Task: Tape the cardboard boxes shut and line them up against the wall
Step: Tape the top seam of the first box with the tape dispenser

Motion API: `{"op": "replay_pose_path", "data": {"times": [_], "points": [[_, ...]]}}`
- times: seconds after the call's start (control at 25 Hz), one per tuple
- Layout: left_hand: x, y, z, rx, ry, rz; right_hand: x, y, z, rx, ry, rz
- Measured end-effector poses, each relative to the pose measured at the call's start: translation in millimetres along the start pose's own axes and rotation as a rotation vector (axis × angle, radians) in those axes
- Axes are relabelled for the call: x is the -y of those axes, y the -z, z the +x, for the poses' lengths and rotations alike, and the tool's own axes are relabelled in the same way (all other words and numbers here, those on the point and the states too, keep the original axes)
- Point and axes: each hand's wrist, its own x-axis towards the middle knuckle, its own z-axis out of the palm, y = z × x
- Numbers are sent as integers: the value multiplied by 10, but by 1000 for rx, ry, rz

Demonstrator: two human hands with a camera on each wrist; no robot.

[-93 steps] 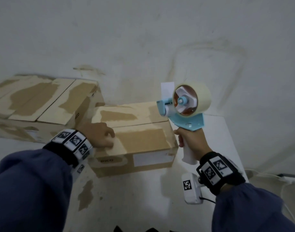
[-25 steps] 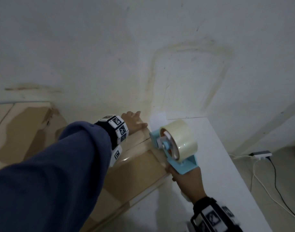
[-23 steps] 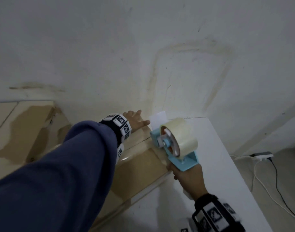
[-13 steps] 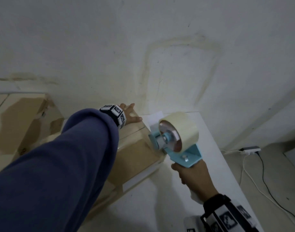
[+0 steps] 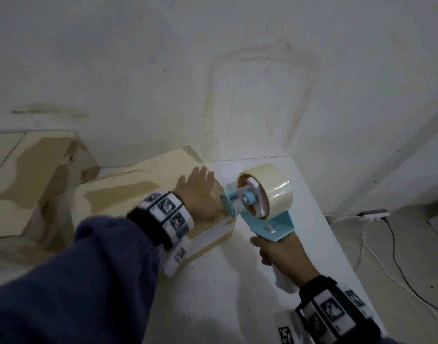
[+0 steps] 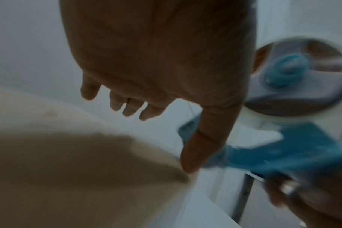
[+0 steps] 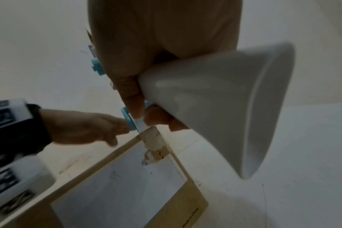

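A small cardboard box (image 5: 128,192) lies on the white table (image 5: 237,294), its far corner near the wall. My left hand (image 5: 198,192) rests flat on the right end of its top, fingers straight. In the left wrist view the left hand (image 6: 156,77) stretches over the box (image 6: 68,169). My right hand (image 5: 282,254) grips the white handle of a blue tape dispenser (image 5: 262,194). The dispenser's front end touches the box's right end at the top edge. The right wrist view shows the handle (image 7: 215,100) in my right hand, above the box's white label (image 7: 127,185).
A larger cardboard box (image 5: 27,184) stands at the left against the wall. The table's right edge runs close by the dispenser. Beyond it, a power strip (image 5: 373,214) and cables lie on the floor.
My left hand has drawn back from the box's far corner by the wall to the near right end of its top. The dispenser stays at the box's right end.
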Motion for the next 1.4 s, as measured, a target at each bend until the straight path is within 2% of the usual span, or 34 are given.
{"op": "replay_pose_path", "data": {"times": [0.08,0.16,0.28,0.44,0.6,0.76,0.96,1.08,1.28,1.4], "points": [[-116,-272,-135,21,-14,30,32,8,48,26,7,-61],[-166,-398,-52,-48,-16,61,92,5,107,54,22,-148],[-144,-354,109,-138,-53,91,199,-20,177,104,26,-107],[-109,-383,156,-167,-60,110,230,-2,242,83,54,-152],[-95,-419,217,-127,-43,114,88,211,55,50,63,-156],[-75,-449,213,-115,-42,108,-178,379,-176,52,0,-79],[-129,-311,154,-55,-19,57,-271,352,-106,51,-31,-63],[-196,-345,156,-111,23,58,-359,298,-43,57,-63,-68],[-167,-320,180,-89,51,-98,-477,171,42,28,-98,-41],[-156,-359,188,-116,47,-45,-491,216,34,33,-84,-18]]}}
